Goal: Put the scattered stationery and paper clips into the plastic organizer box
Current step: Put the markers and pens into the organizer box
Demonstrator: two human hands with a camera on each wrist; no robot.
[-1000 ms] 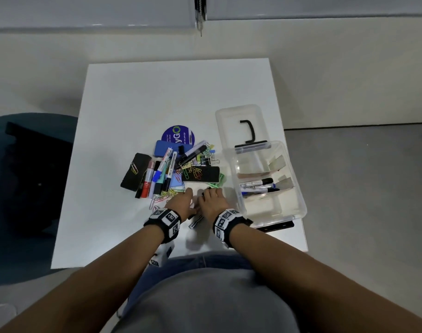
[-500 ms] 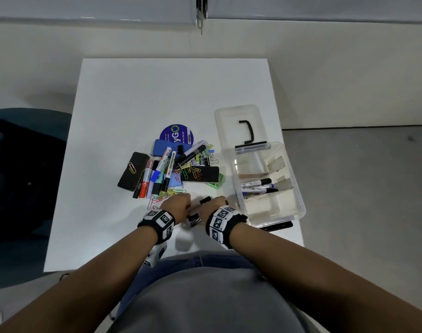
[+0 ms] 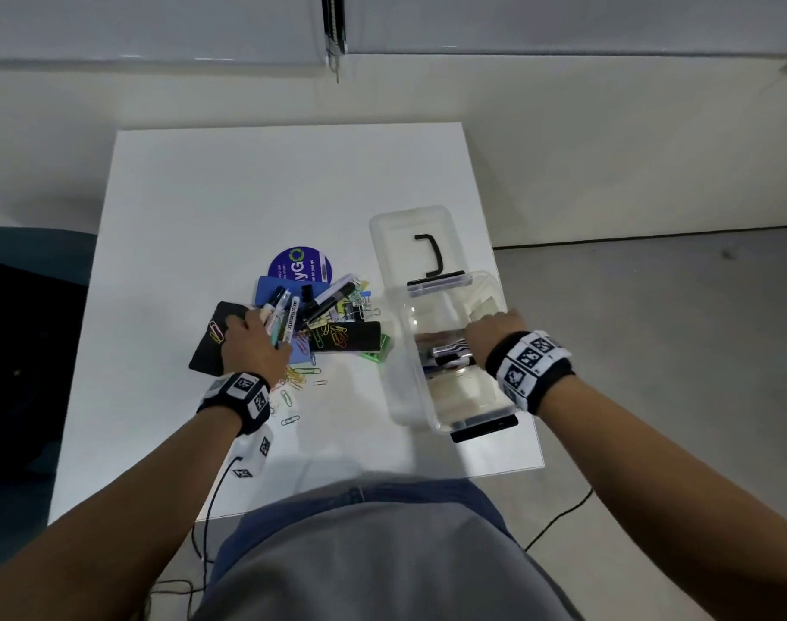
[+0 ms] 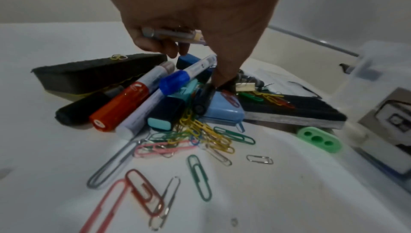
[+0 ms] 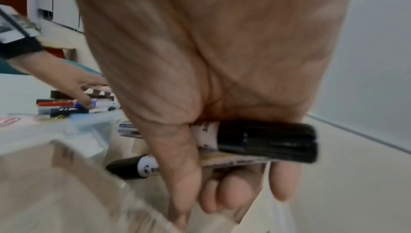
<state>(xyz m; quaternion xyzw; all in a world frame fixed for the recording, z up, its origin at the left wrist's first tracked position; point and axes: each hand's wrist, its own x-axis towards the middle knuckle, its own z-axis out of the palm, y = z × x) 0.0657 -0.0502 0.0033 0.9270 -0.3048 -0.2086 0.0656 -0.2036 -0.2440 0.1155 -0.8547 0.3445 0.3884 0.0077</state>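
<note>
The organizer box (image 3: 396, 396) stands open at the right near corner of the counter (image 3: 248, 195), its lid (image 3: 409, 230) folded back on the far side, which leaves the compartments free to load from above. The right hand (image 3: 490, 333) is over the box interior, its grip curled round a black-capped marker (image 5: 266, 141); the marker lies crosswise in the fingers, roughly in line with the pens (image 3: 445, 356) already lying in the middle compartment, which suggests it is being set down beside them. The left hand (image 3: 252, 347) works the pile well to the left of the box, its grip pinching a slim clear pen (image 4: 171, 34) lifted above the other markers, with the thumb reaching down into the heap; this appears to be the next item being readied while the right hand unloads. Still on the counter: a red marker (image 4: 122, 106), a blue-capped marker (image 4: 189, 75), two black erasers (image 4: 89, 73), a green holder (image 4: 320, 138) just beside the box wall, and loose paper clips (image 4: 200, 131) spread on the near side of the pile. In my judgement the task is at an early stage, most items remaining outside the box.
</note>
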